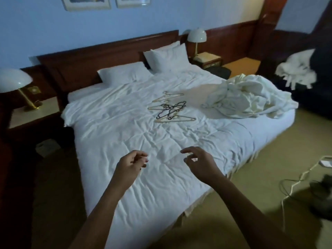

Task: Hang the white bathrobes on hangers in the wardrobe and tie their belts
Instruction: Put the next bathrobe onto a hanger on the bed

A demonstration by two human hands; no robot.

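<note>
Both arms bare from wrist to frame edge; both hands bare too. L side: left forearm [107,200] enters at approx 7 o'clock, left hand [132,162] just below centre. R side: right forearm [242,198] enters at 5 o'clock, right hand [199,162]. Dim light, finer detail unclear.

left hand [132,163]: loosely curled, holding nothing | right hand [199,161]: fingers spread, holding nothing | both forearms extended forward
</note>
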